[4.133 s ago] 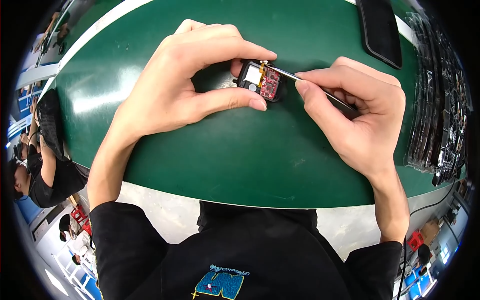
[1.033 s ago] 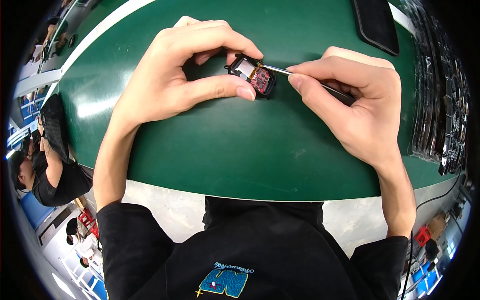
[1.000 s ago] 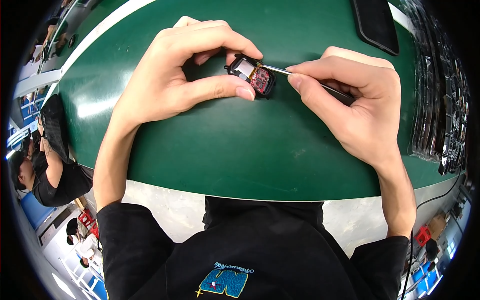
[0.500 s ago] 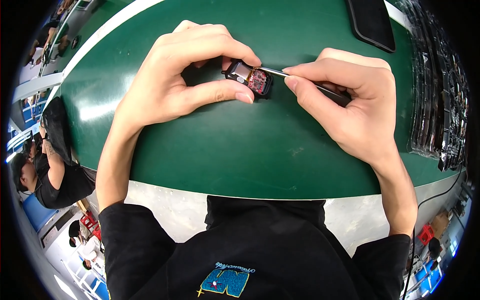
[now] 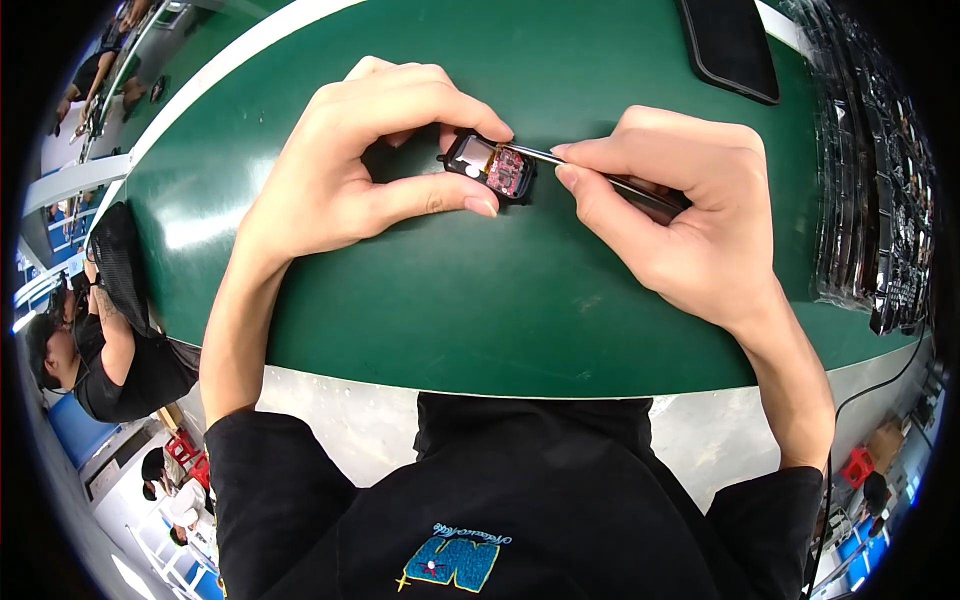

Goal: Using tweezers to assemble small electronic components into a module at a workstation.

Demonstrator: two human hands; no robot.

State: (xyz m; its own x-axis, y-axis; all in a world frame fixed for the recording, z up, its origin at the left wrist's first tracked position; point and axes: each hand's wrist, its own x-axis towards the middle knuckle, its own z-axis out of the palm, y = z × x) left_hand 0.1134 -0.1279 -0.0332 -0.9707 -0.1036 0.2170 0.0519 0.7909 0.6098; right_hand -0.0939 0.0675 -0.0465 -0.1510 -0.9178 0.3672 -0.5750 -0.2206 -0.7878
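Between the thumb and forefinger of my left hand (image 5: 345, 160) is a small black electronic device (image 5: 492, 167) with its housing open. A red circuit board (image 5: 508, 174) and a silvery rectangular part, perhaps a battery, show inside it. My right hand (image 5: 690, 210) grips slim metal tweezers (image 5: 535, 153) like a pen. The tweezers' tip meets the upper edge of the device, close to my left fingertip; whether it pinches anything is too small to tell.
The green table (image 5: 480, 300) lies under both hands. A black phone-like slab (image 5: 730, 48) is at the far right. Stacked clear plastic trays with dark parts (image 5: 870, 180) line the right edge. Another person (image 5: 110, 340) sits at the left, beside a black mesh chair back (image 5: 115, 255).
Both hands have shifted slightly, the right one a little to the left. The device has moved slightly left and down in view, still held, with the tweezers still at its upper edge.
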